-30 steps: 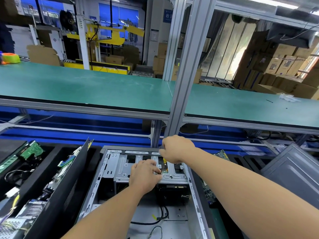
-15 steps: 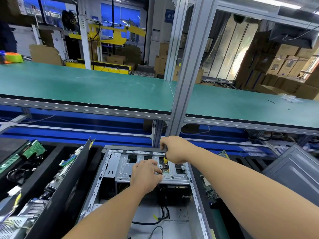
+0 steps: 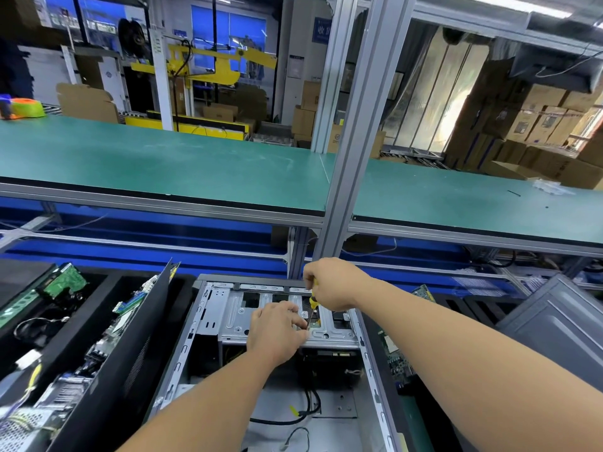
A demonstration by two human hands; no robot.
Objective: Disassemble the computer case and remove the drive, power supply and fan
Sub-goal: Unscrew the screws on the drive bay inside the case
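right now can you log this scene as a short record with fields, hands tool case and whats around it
right hand: right hand grips the screwdriver from above
left hand: left hand steadies the shaft near the tip, resting on the drive cage
case: computer case open, side panel off
cables: black cables loose on case floor
left of case: bin of circuit boards
right of case: grey panel

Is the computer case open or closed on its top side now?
Open. The computer case has no side cover: its drive cage and black cables inside show from above.
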